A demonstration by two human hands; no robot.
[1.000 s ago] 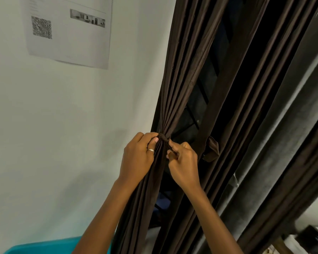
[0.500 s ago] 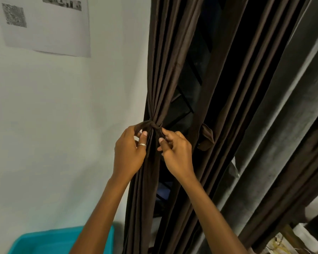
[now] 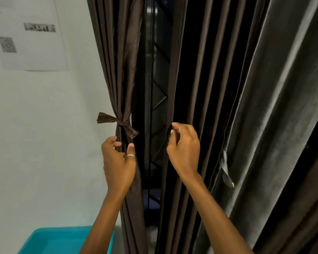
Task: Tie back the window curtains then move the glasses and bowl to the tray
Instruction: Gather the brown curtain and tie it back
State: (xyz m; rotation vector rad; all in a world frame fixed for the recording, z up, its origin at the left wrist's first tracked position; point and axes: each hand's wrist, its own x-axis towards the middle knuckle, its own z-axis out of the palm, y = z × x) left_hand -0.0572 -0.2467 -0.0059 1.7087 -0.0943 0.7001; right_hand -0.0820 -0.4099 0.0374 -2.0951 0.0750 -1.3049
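- The left curtain (image 3: 116, 61) hangs against the wall (image 3: 44, 143), gathered into a narrow bundle and bound by a tie (image 3: 120, 123) of the same brown cloth, knotted with its two ends sticking out.
- The left hand (image 3: 118, 162) sits just below that knot. Its grip is loose, with fingers and thumb curled round the bundle rather than squeezing it.
- The right hand (image 3: 184, 151) is across the gap at the inner edge of the right curtain (image 3: 187, 70). Its grip is a fingertip pinch on the hem (or on a thin strip hanging along it; the dark cloth makes it hard to tell which).
- Between the two panels the window (image 3: 159, 70) shows its dark grille. A grey drape (image 3: 283, 107) hangs further right.
- Step in hand, as I judge it: the first panel looks done and the second is being started, so the curtain part is about halfway.
- The next move calls for the left hand to let go and cross over, both hands to sweep the right curtain's folds together, then a tie passed round and knotted.
- The glasses, bowl and tray are not in view. Only a teal tub (image 3: 59, 241) shows below and a paper sheet (image 3: 35, 57) above on the wall.
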